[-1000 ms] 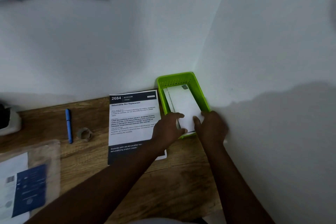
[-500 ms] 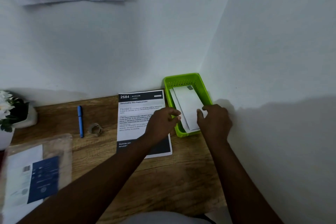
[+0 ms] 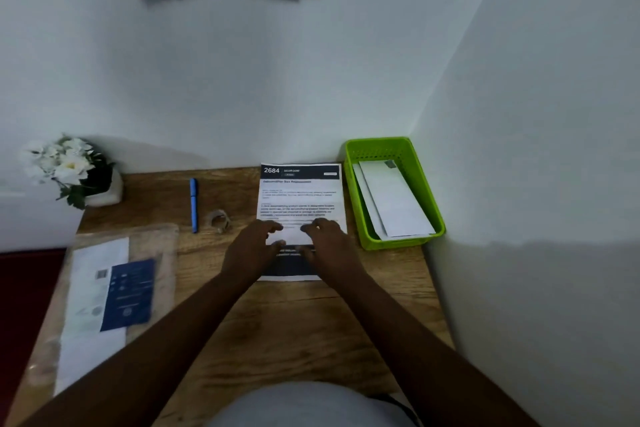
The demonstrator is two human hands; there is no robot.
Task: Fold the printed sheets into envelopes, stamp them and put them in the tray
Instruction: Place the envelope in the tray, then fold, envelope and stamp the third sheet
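Wood-grain desk carries a printed sheet lying flat, and both hands rest on its lower half: the left hand and the right hand sit side by side, palms down, fingers loosely curled onto the paper, gripping nothing that can be made out. Just to the right of the right hand stands a green tray against the wall, with white envelopes lying inside it, the top one bearing a small stamp at its far end. Left of the left hand lie a small roll of tape and a blue pen, with a potted white flower further left and a clear plastic sleeve of papers nearer the body.
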